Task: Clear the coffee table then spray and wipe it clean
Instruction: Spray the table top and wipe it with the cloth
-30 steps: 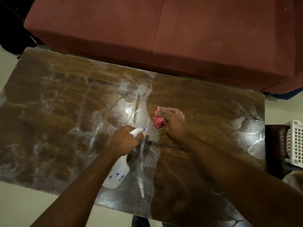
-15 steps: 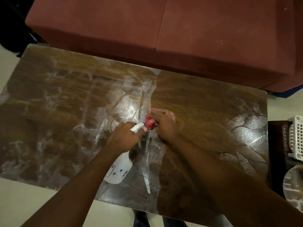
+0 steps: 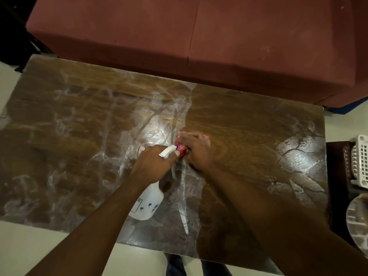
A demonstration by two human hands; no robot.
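Head view: the wiping step is in hand. The counter (image 3: 249, 124) is bare of loose items and streaked with wet spray film over its left half and at its right end. The right hand (image 3: 196, 150) presses a bunched red cloth (image 3: 182, 149) flat against the wood near the middle, its grip closed over the cloth. The left hand (image 3: 153, 162) has its grip wrapped round the neck of the white spray bottle (image 3: 146, 205), nozzle just beside the cloth. The next move probably calls for sweeping the cloth leftward through the film. The bottle hand sits in that path. A maroon sofa (image 3: 199, 36) stands behind; a white basket (image 3: 360, 158) lies off the right end.
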